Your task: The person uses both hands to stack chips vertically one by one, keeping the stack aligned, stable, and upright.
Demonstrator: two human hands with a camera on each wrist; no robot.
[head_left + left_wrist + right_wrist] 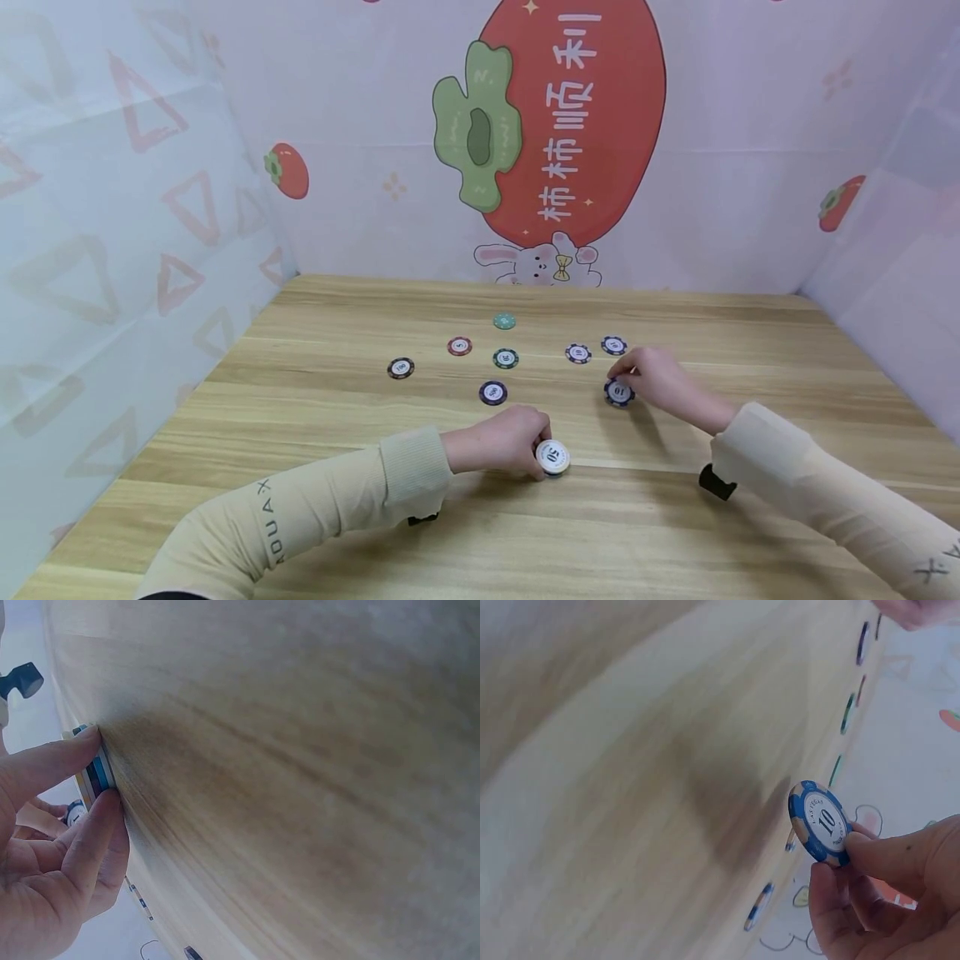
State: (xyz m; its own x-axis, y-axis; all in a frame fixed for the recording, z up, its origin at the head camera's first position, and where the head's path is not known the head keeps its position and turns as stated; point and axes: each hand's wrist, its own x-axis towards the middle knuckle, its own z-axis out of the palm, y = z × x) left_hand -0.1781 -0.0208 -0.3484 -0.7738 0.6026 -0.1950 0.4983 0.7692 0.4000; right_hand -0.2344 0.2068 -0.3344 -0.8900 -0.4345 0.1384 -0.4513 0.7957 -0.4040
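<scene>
My left hand [506, 442] pinches a short stack of poker chips [552, 457] with a white 50 chip on top. In the left wrist view, thumb and fingertips grip the edges of the stack [96, 772], which sits at the wood surface. Farther right, my right hand [660, 383] holds a blue 10 poker chip [619, 392] by its edge. The right wrist view shows that chip [820, 823] tilted and raised off the table, between thumb and fingers. Two more blue 10 chips lie just beyond it, one chip [578, 353] left of the other chip [613, 345].
Flat on the wooden table [300, 450] lie a black 100 chip [401, 367], a red 5 chip [460, 346], a light green chip [505, 321], a dark green chip [506, 358] and a purple 500 chip [493, 392]. A printed cloth wall [360, 217] encloses the back and sides.
</scene>
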